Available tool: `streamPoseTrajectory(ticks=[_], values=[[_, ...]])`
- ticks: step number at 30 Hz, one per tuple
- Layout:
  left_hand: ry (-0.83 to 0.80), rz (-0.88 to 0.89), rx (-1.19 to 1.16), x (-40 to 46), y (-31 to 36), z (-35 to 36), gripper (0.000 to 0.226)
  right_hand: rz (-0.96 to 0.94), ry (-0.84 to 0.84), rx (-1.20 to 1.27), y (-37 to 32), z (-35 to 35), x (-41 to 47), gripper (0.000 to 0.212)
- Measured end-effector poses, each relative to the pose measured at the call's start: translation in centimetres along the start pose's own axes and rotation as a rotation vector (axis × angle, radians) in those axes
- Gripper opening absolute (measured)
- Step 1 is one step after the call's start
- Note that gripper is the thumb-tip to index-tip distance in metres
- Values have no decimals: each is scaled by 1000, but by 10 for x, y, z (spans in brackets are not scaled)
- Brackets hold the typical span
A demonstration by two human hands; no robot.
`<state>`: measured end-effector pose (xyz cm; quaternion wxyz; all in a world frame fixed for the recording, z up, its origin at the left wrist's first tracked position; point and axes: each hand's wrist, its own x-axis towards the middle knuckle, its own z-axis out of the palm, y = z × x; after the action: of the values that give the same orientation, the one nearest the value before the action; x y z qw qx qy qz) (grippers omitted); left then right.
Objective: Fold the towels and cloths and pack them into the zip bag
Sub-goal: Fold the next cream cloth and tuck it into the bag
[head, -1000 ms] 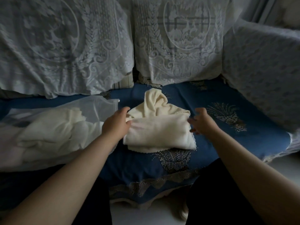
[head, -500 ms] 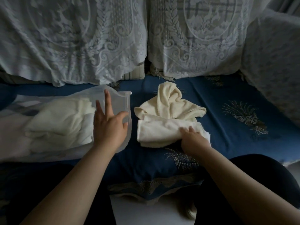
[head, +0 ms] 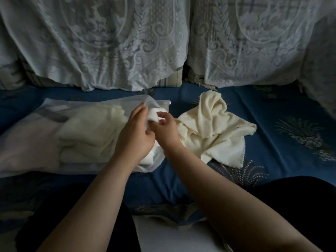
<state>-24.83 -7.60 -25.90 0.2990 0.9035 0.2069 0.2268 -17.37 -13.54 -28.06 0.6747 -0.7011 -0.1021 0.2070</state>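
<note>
Both hands meeting at frame center, at zip bag (head: pixel 32 142) mouth. Left hand (head: pixel 134 135) gripping bag edge, holding it open. Right hand (head: pixel 164 132) pinching folded cloth (head: pixel 153 113), pushing it in. Loose towel (head: pixel 214 131) lying unfolded at center right on sofa seat (head: pixel 272 106). Risk: cloth unfolding if bag mouth slipping shut.

Dark blue seat cover (head: pixel 272 110) with pale embroidered plant motifs spanned mid-frame. Two back cushions draped in white lace: one upper left (head: pixel 94 42), one upper right (head: pixel 245 39), edges nearly meeting at centre. Further lace-covered cushion (head: pixel 320 66) at right edge. Pale floor (head: pixel 172 235) at bottom centre.
</note>
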Motion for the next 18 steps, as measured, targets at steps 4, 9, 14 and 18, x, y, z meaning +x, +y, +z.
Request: streamPoseTrajectory(ticks=[4, 9, 14, 18], values=[[-8, -27, -160, 1, -3, -12, 65, -64, -113, 29, -7, 32, 25, 19], [-25, -27, -225, 5, -8, -19, 48, -74, -607, -471, 10, 21, 28, 26], [3, 31, -115, 4, 2, -8, 30, -295, -274, -762, 40, -45, 29, 32], [33, 125, -95, 5, 18, 7, 22, -350, -40, -1224, 48, -119, 46, 55]])
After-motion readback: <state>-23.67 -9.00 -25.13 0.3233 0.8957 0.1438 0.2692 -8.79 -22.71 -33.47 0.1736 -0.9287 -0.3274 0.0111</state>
